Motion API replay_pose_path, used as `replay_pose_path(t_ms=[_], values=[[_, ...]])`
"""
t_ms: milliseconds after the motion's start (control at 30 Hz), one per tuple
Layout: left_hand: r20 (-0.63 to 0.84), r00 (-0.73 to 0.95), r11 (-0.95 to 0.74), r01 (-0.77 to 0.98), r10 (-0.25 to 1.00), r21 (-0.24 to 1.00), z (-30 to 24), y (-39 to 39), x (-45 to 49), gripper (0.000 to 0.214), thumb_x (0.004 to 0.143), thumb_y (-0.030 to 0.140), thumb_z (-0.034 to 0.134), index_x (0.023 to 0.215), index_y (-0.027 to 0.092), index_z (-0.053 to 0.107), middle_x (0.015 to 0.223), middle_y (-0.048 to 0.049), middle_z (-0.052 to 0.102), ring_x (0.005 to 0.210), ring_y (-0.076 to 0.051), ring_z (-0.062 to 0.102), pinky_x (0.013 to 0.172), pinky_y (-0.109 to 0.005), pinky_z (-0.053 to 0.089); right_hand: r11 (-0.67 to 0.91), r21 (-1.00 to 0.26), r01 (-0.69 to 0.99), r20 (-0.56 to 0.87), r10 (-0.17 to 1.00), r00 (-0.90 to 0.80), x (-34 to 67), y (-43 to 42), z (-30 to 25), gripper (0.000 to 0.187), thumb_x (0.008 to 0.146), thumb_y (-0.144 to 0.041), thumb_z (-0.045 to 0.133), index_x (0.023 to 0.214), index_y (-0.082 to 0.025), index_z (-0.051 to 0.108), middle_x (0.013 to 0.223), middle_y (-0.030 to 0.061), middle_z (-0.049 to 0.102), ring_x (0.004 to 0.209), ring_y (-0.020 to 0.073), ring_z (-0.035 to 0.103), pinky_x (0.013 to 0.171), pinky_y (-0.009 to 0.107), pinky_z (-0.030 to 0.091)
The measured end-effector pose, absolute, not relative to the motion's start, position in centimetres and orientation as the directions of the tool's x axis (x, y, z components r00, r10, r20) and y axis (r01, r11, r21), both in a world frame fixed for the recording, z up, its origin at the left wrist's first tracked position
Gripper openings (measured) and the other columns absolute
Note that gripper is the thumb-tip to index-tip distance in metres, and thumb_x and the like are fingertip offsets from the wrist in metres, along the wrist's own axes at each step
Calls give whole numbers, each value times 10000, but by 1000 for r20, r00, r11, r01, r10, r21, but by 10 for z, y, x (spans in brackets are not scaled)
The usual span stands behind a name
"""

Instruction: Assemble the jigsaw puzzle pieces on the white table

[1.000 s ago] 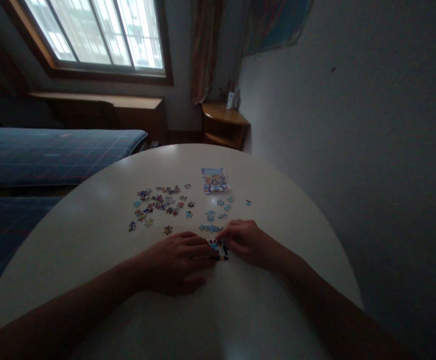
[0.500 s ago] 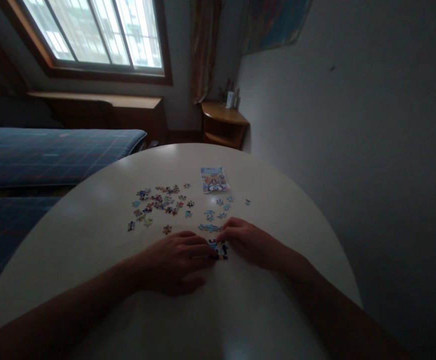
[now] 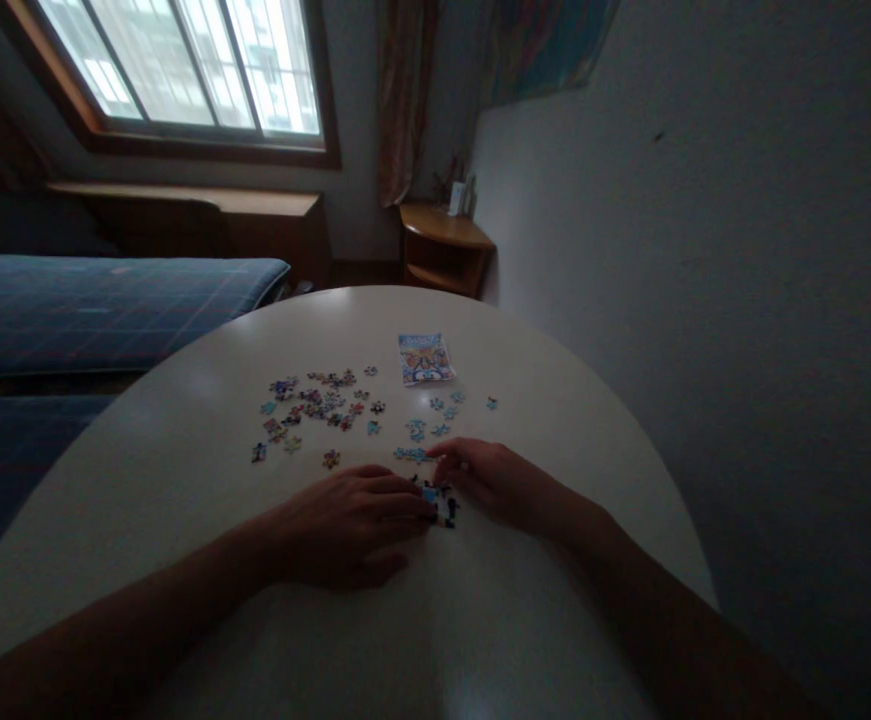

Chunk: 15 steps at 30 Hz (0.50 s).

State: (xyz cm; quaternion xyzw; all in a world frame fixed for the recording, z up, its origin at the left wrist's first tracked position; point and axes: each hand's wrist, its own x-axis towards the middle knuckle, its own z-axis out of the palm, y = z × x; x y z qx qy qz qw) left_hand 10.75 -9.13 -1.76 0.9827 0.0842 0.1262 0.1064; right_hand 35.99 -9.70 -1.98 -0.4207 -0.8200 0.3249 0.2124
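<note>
My left hand point(image 3: 352, 520) lies palm down on the table with its fingers stretched out, the fingertips over the left side of a small block of joined jigsaw pieces point(image 3: 445, 506). Part of that block is hidden under those fingers. Just beyond it, my right hand point(image 3: 487, 478) is loosely curled, thumb and index finger apart, and I see nothing between them. Its index fingertip is close to the right end of a light-blue strip of joined pieces point(image 3: 409, 455). Several loose light-blue pieces point(image 3: 416, 430) lie behind the strip.
A heap of mixed jigsaw pieces point(image 3: 322, 405) spreads across the left of the round white table point(image 3: 555, 400). One piece point(image 3: 331, 459) lies in front of the heap, another point(image 3: 492, 403) far right. A printed picture sheet point(image 3: 425, 360) lies at the back. The wall point(image 3: 667, 300) stands right.
My right fingertips have come away from the top of the block, and thumb and index have parted. The block has turned and shifted slightly towards me. My left hand has hardly moved.
</note>
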Motion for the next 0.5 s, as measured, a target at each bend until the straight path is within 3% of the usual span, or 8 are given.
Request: replay_pose_path(t_ms=[500], values=[[216, 958, -964, 141, 190, 224, -17, -92, 106, 301, 942, 271, 551, 1231, 196, 595, 1301, -67, 651, 1161, -238, 613, 1027, -395, 456, 364, -817, 448, 67, 830, -553, 364, -95, -21, 581, 926, -157, 534, 1478, -195, 355, 982, 47, 762, 865, 132, 707, 837, 290, 524]])
